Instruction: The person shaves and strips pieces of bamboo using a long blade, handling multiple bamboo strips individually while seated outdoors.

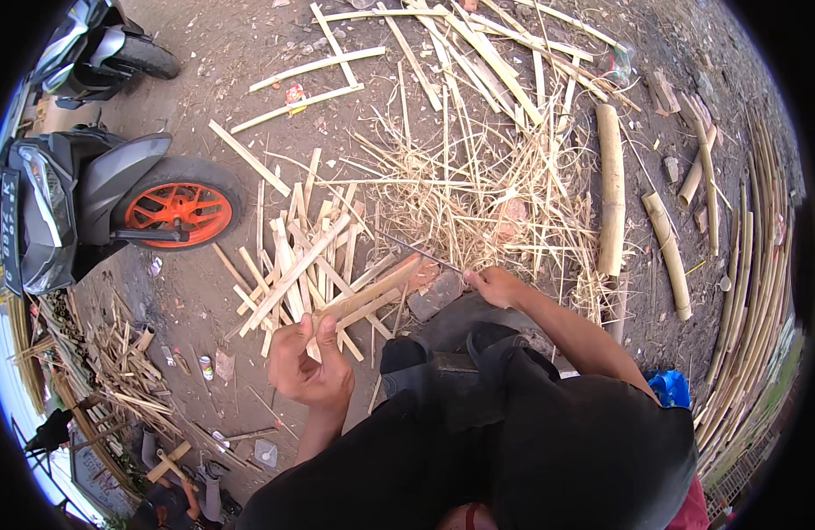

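My left hand [312,364] is closed on the near end of a split bamboo piece [372,293], which slants up and to the right. My right hand [497,288] grips a long, thin, dark blade that looks like a knife [422,253]; its handle is hidden in the fist. The blade points up and to the left, past the bamboo piece's far end. Just below that end lies a grey block [436,295], close to my right hand. Cut bamboo slats [303,256] lie in a loose pile beyond my left hand.
Curly bamboo shavings [478,190] cover the ground ahead. Thick bamboo poles [611,190] lie to the right, with long bamboo strips [741,291] farther out. A motorbike with an orange-rimmed wheel [179,212] stands at left. Another person [179,499] is at lower left.
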Available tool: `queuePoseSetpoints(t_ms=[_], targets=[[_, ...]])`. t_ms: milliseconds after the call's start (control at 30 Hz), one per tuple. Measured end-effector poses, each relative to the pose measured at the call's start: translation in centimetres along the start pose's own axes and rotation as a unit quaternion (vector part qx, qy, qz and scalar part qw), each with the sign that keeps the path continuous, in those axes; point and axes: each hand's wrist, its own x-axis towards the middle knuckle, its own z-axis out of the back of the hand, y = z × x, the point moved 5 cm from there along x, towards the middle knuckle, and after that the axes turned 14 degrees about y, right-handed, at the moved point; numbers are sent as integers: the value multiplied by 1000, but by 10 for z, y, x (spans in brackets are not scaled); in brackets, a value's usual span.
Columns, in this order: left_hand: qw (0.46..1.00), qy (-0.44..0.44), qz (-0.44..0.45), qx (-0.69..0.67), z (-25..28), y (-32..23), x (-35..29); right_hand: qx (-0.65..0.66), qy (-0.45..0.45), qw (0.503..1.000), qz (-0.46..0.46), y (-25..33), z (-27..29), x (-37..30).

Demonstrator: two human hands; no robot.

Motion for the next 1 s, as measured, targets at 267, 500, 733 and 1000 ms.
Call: queuePoseSetpoints(t_ms=[267, 500, 733, 1000], targets=[[999, 23, 42, 4, 0, 7, -5, -32, 8, 998, -60, -27, -11, -12], [998, -12, 62, -20, -6, 6, -4, 4, -19, 997, -69, -28, -23, -46], [982, 1, 101, -161, -1, 9, 2, 17, 60, 973, -223, -49, 6, -52], [941, 210, 122, -235, -15, 19, 2, 137, 24, 977, -161, -53, 0, -56]])
